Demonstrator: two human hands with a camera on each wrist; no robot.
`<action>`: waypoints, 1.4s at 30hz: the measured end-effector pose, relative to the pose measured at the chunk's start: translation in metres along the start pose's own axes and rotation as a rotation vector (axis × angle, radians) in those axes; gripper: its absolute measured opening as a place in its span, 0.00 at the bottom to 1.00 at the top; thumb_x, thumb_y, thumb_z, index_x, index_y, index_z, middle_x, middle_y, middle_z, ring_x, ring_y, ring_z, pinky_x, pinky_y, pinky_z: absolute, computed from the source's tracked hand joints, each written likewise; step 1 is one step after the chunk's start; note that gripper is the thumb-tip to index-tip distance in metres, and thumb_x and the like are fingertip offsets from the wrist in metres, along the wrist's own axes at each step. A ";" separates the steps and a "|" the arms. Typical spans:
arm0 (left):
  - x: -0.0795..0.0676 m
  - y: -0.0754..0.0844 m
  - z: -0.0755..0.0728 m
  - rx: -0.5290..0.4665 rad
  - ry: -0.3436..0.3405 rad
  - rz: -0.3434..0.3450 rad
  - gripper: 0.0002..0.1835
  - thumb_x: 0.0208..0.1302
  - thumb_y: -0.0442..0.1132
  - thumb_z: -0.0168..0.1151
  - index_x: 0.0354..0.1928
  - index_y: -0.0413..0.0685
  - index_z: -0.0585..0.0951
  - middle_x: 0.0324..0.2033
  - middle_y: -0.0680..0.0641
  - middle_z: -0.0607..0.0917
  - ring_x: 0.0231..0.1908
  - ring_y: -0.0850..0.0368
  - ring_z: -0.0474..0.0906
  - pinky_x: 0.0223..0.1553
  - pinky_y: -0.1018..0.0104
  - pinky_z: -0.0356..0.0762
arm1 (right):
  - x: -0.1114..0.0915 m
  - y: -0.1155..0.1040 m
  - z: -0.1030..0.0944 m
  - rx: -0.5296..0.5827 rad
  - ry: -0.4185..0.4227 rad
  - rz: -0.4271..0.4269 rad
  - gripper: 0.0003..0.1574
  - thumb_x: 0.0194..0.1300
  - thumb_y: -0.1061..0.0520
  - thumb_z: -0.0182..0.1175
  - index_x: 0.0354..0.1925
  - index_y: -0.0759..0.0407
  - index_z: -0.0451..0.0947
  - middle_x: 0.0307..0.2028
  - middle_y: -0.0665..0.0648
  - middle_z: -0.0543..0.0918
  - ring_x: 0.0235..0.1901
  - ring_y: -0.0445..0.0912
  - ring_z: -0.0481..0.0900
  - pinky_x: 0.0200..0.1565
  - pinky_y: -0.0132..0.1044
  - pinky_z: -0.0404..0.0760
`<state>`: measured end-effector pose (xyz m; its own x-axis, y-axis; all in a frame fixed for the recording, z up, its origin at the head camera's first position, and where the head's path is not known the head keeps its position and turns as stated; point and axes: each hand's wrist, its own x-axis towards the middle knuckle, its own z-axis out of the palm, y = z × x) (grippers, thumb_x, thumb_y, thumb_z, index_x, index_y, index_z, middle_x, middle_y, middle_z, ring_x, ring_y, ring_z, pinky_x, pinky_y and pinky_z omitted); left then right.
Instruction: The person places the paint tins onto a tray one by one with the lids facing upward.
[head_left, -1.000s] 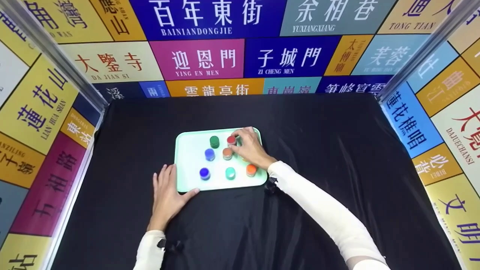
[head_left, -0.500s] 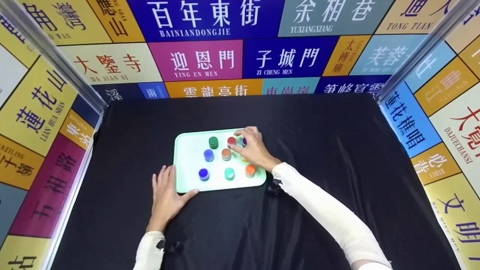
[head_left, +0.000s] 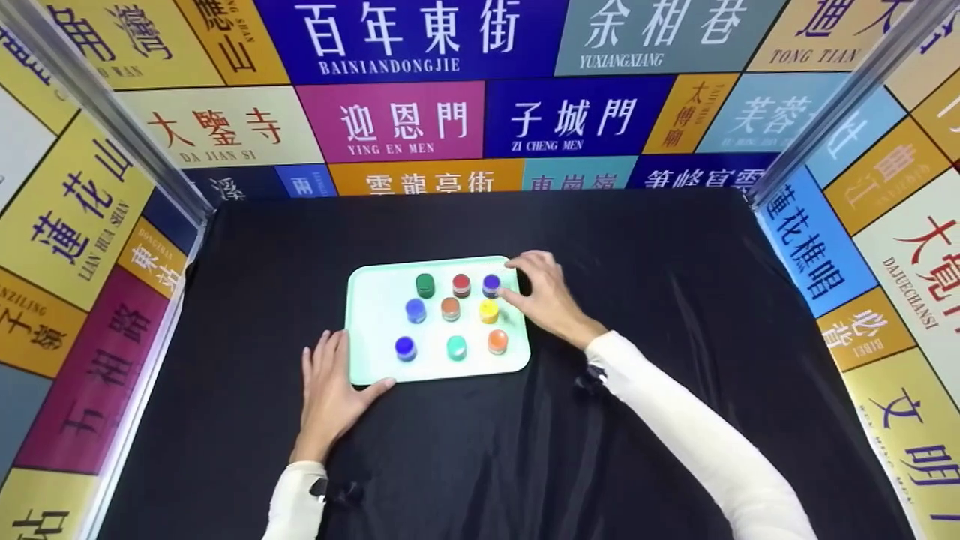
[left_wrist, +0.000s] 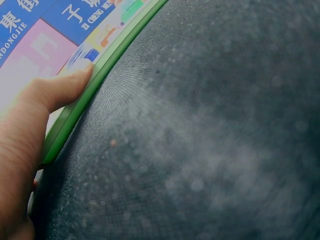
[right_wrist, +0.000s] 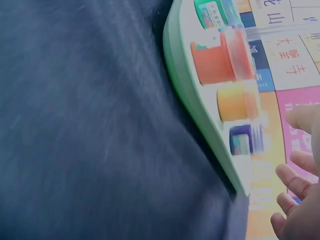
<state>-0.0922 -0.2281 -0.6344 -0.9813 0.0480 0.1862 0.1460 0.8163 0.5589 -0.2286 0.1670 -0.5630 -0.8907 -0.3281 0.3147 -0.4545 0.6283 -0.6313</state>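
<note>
A pale green tray (head_left: 371, 300) bears several small paint jars standing in three rows. At the back are green (head_left: 425, 285), red (head_left: 461, 285) and purple (head_left: 491, 284) jars; a yellow jar (head_left: 488, 310) stands in the middle row, an orange one (head_left: 497, 342) in front. My left hand (head_left: 330, 401) rests at the tray's front left corner, fingers along the side, its thumb (left_wrist: 72, 85) on the front rim. Beside the back right corner, my right hand (head_left: 551, 292) is spread with nothing in it, thumb close to the purple jar. The right wrist view shows its loosely extended fingers (right_wrist: 295, 180).
Black cloth (head_left: 637, 300) covers the table around the tray. Printed panels with Chinese place names (head_left: 405, 120) stand at the back and both sides, with metal posts (head_left: 817, 112) at the corners.
My right hand has let go of the red jar and moved right, off the tray's back corner, uncovering the purple and yellow jars. The left hand stays at its corner.
</note>
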 end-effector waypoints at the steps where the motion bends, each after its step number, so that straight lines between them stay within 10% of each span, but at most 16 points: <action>1: 0.000 -0.001 0.000 0.001 0.002 -0.002 0.65 0.59 0.71 0.78 0.85 0.36 0.61 0.81 0.32 0.66 0.85 0.34 0.49 0.85 0.34 0.31 | -0.002 0.001 -0.004 -0.005 0.005 0.002 0.29 0.69 0.53 0.78 0.61 0.66 0.85 0.61 0.66 0.84 0.68 0.63 0.71 0.71 0.63 0.65; 18: 0.005 -0.010 -0.005 -0.002 0.007 -0.005 0.65 0.59 0.70 0.78 0.85 0.34 0.61 0.80 0.30 0.65 0.85 0.32 0.48 0.84 0.33 0.30 | -0.049 0.033 -0.062 -0.047 0.081 0.061 0.31 0.71 0.51 0.76 0.64 0.68 0.84 0.65 0.71 0.82 0.72 0.66 0.69 0.71 0.66 0.63; 42: 0.013 -0.009 -0.019 -0.086 -0.011 -0.033 0.59 0.71 0.62 0.72 0.86 0.32 0.55 0.84 0.27 0.57 0.86 0.29 0.44 0.84 0.31 0.31 | -0.100 0.066 -0.078 -0.287 0.069 0.010 0.40 0.74 0.45 0.73 0.70 0.70 0.79 0.69 0.73 0.79 0.78 0.72 0.65 0.75 0.73 0.58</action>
<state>-0.1036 -0.2455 -0.6215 -0.9871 0.0281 0.1578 0.1228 0.7652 0.6320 -0.1704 0.2964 -0.5803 -0.8891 -0.2785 0.3633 -0.4214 0.8081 -0.4116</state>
